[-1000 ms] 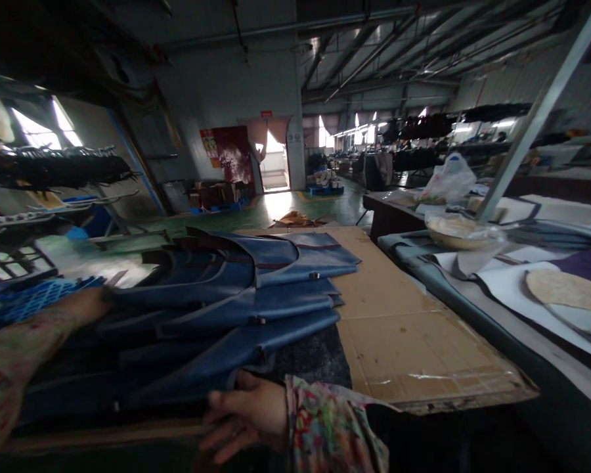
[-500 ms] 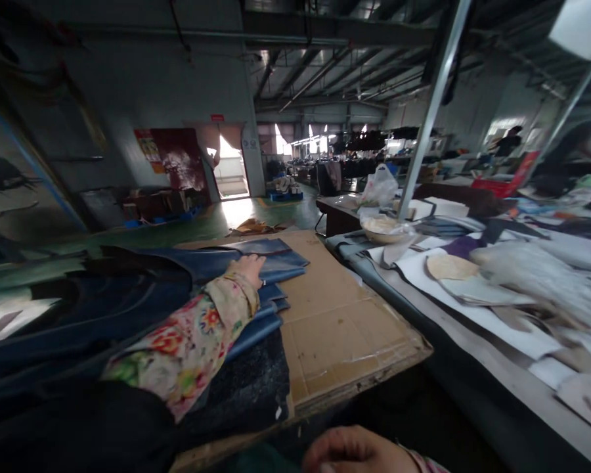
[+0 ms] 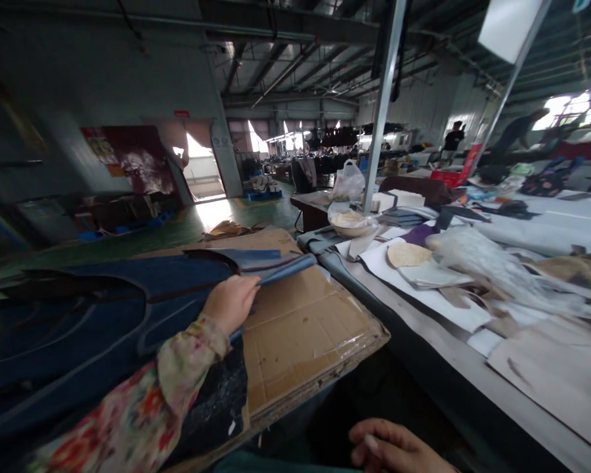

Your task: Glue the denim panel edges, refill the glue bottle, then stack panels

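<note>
My left hand (image 3: 232,301), in a flowered sleeve, is closed at the edge of the blue leather sheets (image 3: 177,269), its fingertips bent down and partly hidden. These sheets lie in a wide, uneven stack across the left, and a few of their strips reach out to the right past the hand. Under them is a brown cardboard sheet (image 3: 295,335). Low in the picture, over the gap by the table's front edge, my right hand (image 3: 398,447) is loosely curled, thumb against the fingers. Nothing shows in it.
On the right, a second table carries white sheets (image 3: 438,309), crumpled clear plastic (image 3: 492,263) and a bowl (image 3: 352,223). A metal post (image 3: 381,112) rises behind the bowl. A dark gap separates the tables. People stand further back at right.
The view has swung right. My left hand has come back toward me along the sheets, and their right-hand edges lie differently. My right hand stays low, curled.
</note>
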Demonstrator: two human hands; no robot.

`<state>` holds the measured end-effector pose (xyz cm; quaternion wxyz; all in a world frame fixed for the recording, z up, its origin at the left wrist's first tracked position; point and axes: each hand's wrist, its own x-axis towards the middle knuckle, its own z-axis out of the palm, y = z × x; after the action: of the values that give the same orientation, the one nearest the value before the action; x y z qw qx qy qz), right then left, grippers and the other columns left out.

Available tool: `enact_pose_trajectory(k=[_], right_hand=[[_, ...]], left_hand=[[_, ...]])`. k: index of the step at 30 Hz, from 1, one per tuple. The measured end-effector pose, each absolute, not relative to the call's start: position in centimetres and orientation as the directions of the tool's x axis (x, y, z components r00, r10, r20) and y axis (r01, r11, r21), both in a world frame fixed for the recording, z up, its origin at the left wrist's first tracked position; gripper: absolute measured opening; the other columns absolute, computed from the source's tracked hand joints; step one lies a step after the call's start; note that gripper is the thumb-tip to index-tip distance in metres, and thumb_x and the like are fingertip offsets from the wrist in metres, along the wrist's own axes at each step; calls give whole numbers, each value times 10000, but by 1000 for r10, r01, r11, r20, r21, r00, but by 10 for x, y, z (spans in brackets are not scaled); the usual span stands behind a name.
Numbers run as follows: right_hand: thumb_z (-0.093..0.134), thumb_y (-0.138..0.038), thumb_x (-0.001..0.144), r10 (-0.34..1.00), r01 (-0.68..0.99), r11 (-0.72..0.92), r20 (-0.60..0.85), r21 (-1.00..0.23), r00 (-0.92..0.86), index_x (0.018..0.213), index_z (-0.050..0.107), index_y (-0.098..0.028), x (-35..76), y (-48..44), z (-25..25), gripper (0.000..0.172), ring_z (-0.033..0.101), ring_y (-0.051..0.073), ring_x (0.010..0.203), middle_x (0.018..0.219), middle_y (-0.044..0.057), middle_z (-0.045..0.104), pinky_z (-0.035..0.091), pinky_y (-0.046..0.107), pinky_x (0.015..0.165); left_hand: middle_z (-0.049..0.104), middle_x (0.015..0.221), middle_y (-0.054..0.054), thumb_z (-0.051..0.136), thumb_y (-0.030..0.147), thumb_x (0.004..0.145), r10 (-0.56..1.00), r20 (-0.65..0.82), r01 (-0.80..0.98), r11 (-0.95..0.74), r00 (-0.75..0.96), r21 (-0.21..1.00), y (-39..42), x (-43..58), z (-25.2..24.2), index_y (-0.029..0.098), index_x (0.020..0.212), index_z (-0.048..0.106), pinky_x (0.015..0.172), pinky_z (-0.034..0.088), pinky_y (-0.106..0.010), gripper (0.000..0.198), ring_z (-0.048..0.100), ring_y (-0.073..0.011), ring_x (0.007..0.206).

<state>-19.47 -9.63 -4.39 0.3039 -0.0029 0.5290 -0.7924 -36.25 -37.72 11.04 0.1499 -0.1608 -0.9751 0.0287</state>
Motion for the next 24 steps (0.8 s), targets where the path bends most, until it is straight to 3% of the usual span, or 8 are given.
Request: enact_pose_trajectory(k=[3,6,9,14,24], right_hand=[[683,-590,662,-400,447,-351,-300,-823,-866,1011,615,-153,-212,-101,-34,564,605,100,673,854,59,652,442,173,532],[658,-642,644,-328,452,-406,-335,-794,-883,949,609,-141,-231,-106,-23,589,605,106,654,846,61,645,441,164,485],[613,-649,685,-318,472,-375,-367,-798,-874,831,624,-101,-246,-106,-14,567,599,99,595,815,80,644,423,151,432],[639,-500,734,-298,440,-316,-352,-840,-887,667,609,-73,-262,-105,-9,433,564,90,468,649,94,640,416,157,387],[704,-469,662,-152,375,-396,-343,-838,-927,655,519,-128,-262,-95,-22,388,530,79,459,607,38,616,386,166,392]], left_hand=[[638,1033,-61,351,198,903,559,199,555,828,-805,-80,-345,-306,87,185,1095,592,851,449,-333,309,556,-194,957],[643,978,-47,377,138,882,653,30,651,757,-757,-60,-320,-269,59,180,1115,572,782,492,-364,307,561,-209,909],[624,1028,-50,350,140,893,653,-36,653,754,-757,-64,-312,-255,44,175,1179,528,785,502,-395,338,546,-222,936],[606,1065,-70,320,96,887,639,-62,642,759,-767,-108,-310,-241,44,147,1229,488,804,501,-405,384,533,-234,963],[592,1136,-59,338,183,914,619,-45,621,784,-784,-17,-297,-246,36,217,1253,469,809,480,-390,366,529,-209,1000]])
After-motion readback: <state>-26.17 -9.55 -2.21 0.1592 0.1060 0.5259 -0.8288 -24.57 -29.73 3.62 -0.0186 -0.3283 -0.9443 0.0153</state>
